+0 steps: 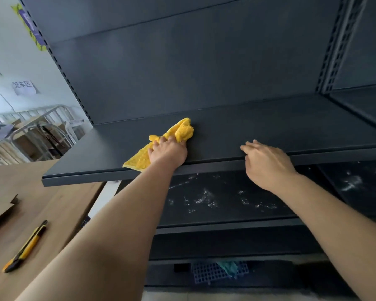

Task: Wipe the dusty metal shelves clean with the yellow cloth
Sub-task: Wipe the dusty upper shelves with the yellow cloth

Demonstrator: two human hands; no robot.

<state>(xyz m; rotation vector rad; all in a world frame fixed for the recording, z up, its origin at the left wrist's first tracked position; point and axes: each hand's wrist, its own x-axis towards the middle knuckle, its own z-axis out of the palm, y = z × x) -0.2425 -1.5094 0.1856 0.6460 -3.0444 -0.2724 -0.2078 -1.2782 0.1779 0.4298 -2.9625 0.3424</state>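
Yellow cloth point(178, 131) is flanked on its left by a utility knife point(25, 246) laid on a wooden table point(52, 203); the cloth is crumpled on the upper shelf point(269, 127), gripped by the curled fingers of the left hand point(168, 152); the right hand point(267, 161) is rested at that shelf's front edge, fingers loosely bent, nothing held; white dust smears are spread across the lower shelf point(226, 216).

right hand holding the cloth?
No, the left hand holds the cloth on the shelf, while the right hand rests bare at the shelf's front edge.
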